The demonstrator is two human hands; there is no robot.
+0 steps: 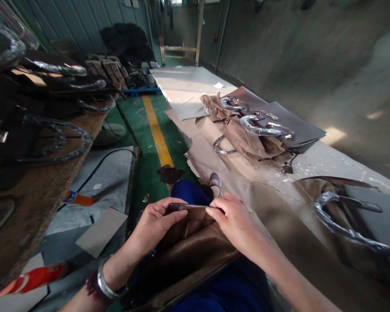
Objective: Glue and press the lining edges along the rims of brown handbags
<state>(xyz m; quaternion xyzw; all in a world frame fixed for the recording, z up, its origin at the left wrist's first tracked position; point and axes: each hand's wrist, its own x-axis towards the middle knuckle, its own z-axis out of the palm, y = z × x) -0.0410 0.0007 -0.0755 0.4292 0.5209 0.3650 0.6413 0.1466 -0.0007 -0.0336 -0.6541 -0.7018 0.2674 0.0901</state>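
A brown handbag (pixel 195 251) with a glossy lining lies across my lap, over blue clothing. My left hand (pixel 160 219) pinches the left end of a thin dark edge on the bag, thumb toward me. At the right end of that same edge, my right hand (pixel 229 214) is closed in a similar pinch. Between the two hands the edge runs nearly straight and level. The fingers on the far side are partly hidden. A silver bangle (pixel 104 279) and a dark red beaded bracelet are on my left wrist.
Brown handbags (pixel 253 134) with plastic-wrapped handles lie on the paper-covered table (pixel 182 86) to the right. Another wrapped handle (pixel 325 216) is nearer. Dark bags (pixel 6 134) crowd a wooden bench at left. Below it are an orange bottle (pixel 79 199) and a red bottle (pixel 35 277).
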